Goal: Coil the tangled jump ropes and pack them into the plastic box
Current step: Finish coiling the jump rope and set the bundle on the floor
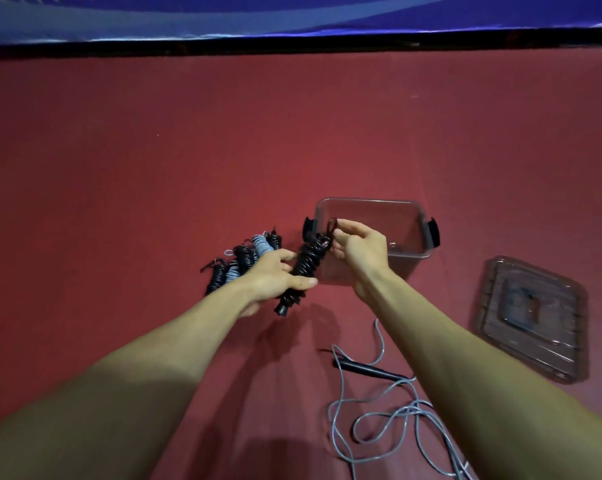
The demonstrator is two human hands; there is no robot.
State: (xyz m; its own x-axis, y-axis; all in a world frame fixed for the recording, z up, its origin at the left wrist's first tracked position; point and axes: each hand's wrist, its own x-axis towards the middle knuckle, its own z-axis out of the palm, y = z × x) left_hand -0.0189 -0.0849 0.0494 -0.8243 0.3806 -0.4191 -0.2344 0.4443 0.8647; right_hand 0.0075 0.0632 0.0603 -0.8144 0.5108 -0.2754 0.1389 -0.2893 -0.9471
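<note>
My left hand point(275, 277) grips the lower part of a black jump rope point(306, 268) wound tightly round its handles, held tilted above the red floor. Its top end loop is pinched by my right hand point(356, 245), just in front of the clear plastic box point(410, 216). The box stands open, with dark clips on both sides. Several coiled ropes point(244, 261), black and grey-blue, lie in a row on the floor behind my left hand. A loose grey rope point(379, 414) with a black handle point(365, 368) sprawls tangled on the floor under my right forearm.
The box's clear lid point(531, 320) lies flat on the red floor to the right. A dark ledge and a blue banner point(292, 15) run along the far edge of the floor.
</note>
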